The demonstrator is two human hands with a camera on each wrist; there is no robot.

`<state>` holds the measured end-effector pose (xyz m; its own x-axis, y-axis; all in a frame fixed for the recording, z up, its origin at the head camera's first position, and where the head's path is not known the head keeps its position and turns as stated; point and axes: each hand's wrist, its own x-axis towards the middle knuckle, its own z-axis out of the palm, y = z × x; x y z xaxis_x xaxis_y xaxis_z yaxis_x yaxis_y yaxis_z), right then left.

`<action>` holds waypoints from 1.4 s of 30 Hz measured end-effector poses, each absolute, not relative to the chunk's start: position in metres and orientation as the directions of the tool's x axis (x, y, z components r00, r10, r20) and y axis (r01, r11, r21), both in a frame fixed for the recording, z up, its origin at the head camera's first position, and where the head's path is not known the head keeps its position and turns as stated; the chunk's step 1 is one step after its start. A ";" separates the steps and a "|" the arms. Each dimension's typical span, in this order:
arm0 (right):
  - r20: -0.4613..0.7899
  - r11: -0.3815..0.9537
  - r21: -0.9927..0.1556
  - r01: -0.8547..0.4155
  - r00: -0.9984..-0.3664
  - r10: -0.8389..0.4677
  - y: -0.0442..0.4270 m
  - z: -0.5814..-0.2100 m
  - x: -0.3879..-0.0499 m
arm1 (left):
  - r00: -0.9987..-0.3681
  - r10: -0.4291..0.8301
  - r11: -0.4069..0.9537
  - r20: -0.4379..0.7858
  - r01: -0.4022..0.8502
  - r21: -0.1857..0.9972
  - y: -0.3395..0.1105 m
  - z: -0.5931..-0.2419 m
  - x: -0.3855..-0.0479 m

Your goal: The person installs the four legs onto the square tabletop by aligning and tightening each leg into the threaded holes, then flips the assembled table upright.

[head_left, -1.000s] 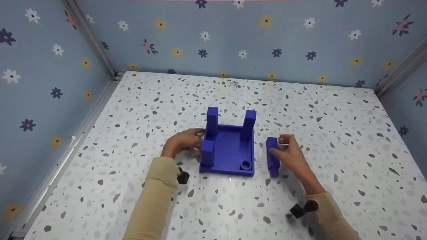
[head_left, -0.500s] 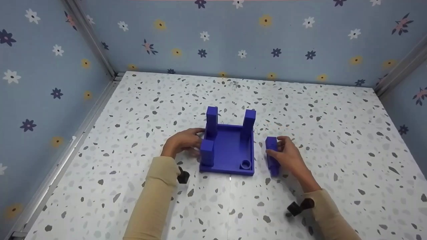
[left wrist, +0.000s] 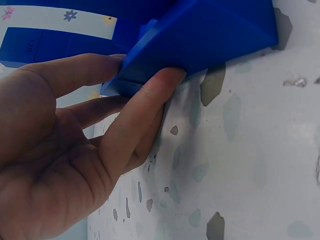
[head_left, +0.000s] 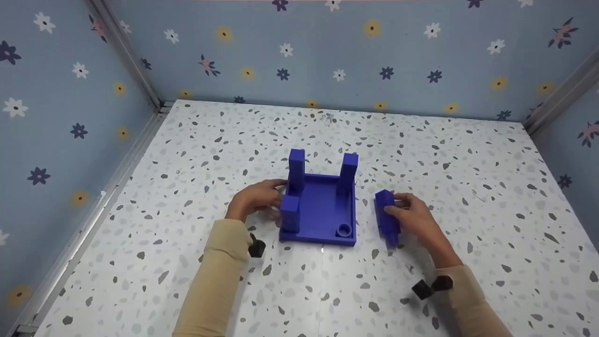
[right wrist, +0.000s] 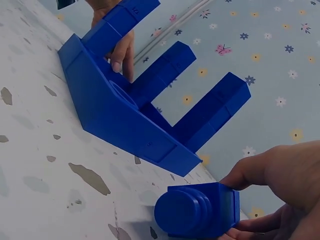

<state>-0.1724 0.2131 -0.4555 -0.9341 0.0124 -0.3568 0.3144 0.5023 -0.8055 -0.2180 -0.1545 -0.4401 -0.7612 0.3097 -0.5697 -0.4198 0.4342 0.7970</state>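
Note:
An upturned blue toy table (head_left: 323,210) lies on the speckled surface, its three fitted square legs pointing up. A round socket (head_left: 344,230) shows in its bare near-right corner. My left hand (head_left: 259,196) holds the table's left edge; in the left wrist view its thumb (left wrist: 167,77) presses the outer side and a finger lies at the rim. To the right of the table, my right hand (head_left: 414,217) pinches a loose blue table leg (head_left: 386,213) between thumb and fingers. The leg's round peg (right wrist: 177,212) points toward me; whether it touches the surface I cannot tell.
The white speckled tabletop (head_left: 234,140) spreads around the blue parts. Flowered blue panels (head_left: 327,47) stand at the back and both sides. Black devices (head_left: 256,246) sit at both wrists.
My right hand has taken a closer hold of the loose leg, turned it about its length and moved it slightly right. The left hand and the toy table stay in place.

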 end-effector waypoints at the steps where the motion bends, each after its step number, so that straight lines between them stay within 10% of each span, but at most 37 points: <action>1: -0.358 0.499 -0.806 0.318 -0.933 0.017 0.214 -0.455 -0.172 | -0.761 0.312 0.433 -0.568 -0.418 0.798 -0.155 -0.440 -0.218; 42: 0.062 0.134 -0.987 -0.083 -0.986 -0.156 0.171 -0.413 -0.156 | -0.759 0.353 0.400 -0.547 -0.406 0.822 -0.156 -0.441 -0.218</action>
<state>-0.1560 0.1715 -0.4131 -0.9858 -0.1562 0.0616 -0.0830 0.1342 -0.9875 -0.2182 -0.1556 -0.4409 -0.7593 0.3526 -0.5470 -0.4064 0.3996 0.8217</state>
